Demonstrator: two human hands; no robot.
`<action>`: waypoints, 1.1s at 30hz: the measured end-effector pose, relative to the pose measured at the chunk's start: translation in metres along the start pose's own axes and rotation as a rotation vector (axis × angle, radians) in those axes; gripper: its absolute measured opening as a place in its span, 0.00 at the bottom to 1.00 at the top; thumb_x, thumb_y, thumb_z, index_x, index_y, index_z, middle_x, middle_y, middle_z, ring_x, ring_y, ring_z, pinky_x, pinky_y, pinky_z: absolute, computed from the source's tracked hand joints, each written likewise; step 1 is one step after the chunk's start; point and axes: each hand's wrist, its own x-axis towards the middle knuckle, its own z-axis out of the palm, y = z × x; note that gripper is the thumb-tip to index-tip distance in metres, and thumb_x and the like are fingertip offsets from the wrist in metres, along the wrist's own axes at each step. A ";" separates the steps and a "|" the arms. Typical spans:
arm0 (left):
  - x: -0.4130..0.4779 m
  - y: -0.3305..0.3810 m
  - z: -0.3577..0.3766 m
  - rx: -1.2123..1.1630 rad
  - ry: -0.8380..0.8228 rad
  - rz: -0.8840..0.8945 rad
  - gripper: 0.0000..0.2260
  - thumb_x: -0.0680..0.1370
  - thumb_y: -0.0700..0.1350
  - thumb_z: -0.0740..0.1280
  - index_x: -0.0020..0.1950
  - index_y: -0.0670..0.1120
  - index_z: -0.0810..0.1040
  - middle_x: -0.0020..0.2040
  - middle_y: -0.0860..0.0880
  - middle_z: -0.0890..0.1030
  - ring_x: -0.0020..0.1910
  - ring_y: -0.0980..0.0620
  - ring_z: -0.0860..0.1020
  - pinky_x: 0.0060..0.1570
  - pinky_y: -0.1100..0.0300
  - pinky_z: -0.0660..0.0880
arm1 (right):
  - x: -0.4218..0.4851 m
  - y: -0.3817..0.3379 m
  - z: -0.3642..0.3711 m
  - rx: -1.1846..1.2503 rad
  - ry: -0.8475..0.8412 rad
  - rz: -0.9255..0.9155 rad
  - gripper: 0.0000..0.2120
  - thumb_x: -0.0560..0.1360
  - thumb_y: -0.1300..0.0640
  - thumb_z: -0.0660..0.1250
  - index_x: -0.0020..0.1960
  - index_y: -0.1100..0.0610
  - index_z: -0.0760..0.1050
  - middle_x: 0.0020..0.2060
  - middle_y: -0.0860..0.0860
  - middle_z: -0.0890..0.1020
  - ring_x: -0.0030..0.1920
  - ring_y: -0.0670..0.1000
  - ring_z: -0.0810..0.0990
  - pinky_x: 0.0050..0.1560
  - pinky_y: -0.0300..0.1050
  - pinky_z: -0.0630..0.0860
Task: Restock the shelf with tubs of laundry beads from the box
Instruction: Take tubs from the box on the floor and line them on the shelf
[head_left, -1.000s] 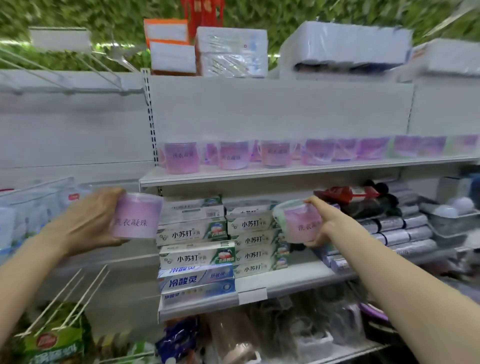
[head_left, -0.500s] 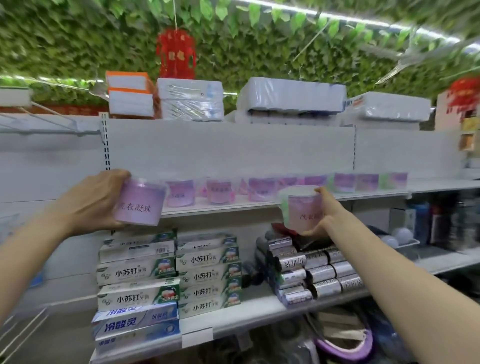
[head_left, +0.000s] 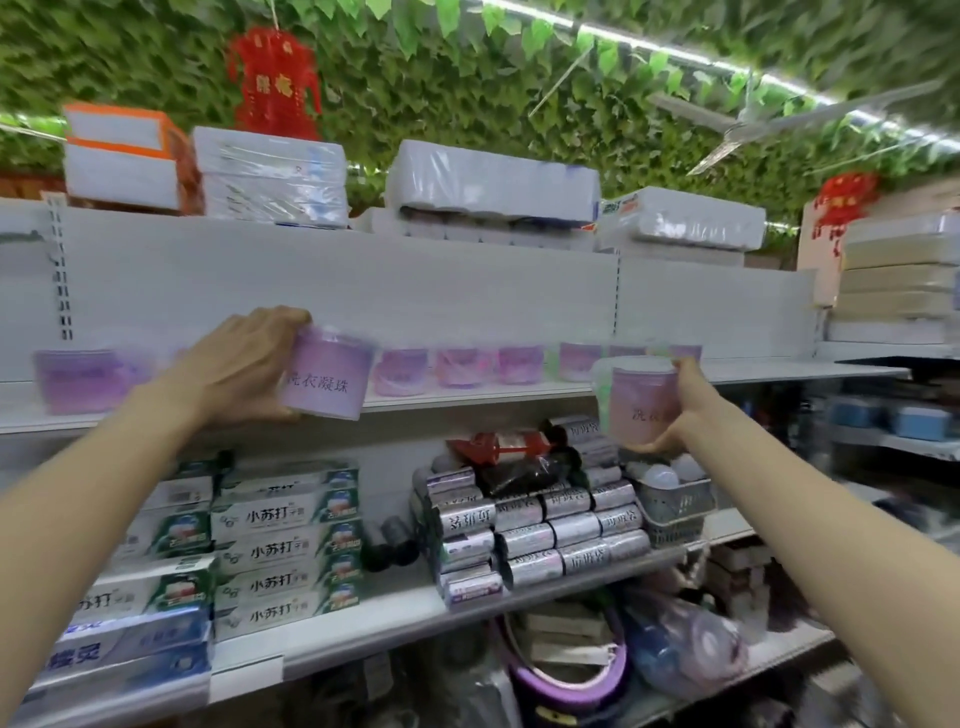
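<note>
My left hand (head_left: 244, 361) grips a purple tub of laundry beads (head_left: 328, 375) with black lettering, held at the front edge of the white upper shelf (head_left: 779, 371). My right hand (head_left: 680, 410) grips a second purple tub (head_left: 640, 400) with a clear lid, just in front of and slightly below the same shelf edge. A row of several purple tubs (head_left: 462, 366) stands on that shelf between and behind my hands, and one more tub (head_left: 78, 379) sits at the far left. The box is out of view.
Below are stacked toothpaste cartons (head_left: 280, 551), silver-wrapped rolls (head_left: 545, 530), a red-capped item (head_left: 498, 444) and a grey basket (head_left: 672, 506). White wrapped packs (head_left: 493, 182) sit on top of the unit. Leafy ceiling and a red hanging ornament (head_left: 275, 83) overhead.
Both hands have risen with their tubs from the toothpaste shelf level up to the upper shelf edge. My view has tilted upward and shifted to the right.
</note>
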 end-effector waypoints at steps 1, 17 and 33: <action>0.012 0.007 0.004 -0.009 0.008 0.007 0.40 0.55 0.53 0.81 0.58 0.34 0.69 0.48 0.35 0.77 0.42 0.37 0.77 0.39 0.48 0.73 | 0.004 -0.005 -0.007 -0.006 0.018 -0.008 0.22 0.76 0.38 0.59 0.50 0.59 0.68 0.40 0.57 0.71 0.46 0.60 0.71 0.64 0.62 0.68; 0.202 0.106 0.115 -0.257 0.192 0.071 0.39 0.58 0.60 0.78 0.58 0.40 0.67 0.49 0.40 0.75 0.44 0.40 0.74 0.41 0.52 0.67 | 0.109 -0.076 -0.073 -0.047 0.243 -0.123 0.21 0.74 0.40 0.63 0.57 0.56 0.68 0.50 0.57 0.76 0.56 0.58 0.73 0.59 0.59 0.70; 0.325 0.218 0.177 -0.274 0.165 0.248 0.43 0.61 0.59 0.77 0.66 0.37 0.64 0.60 0.39 0.73 0.55 0.40 0.73 0.55 0.50 0.67 | 0.234 -0.124 -0.139 0.005 0.335 -0.122 0.24 0.74 0.41 0.64 0.58 0.57 0.63 0.50 0.59 0.73 0.57 0.61 0.71 0.64 0.64 0.67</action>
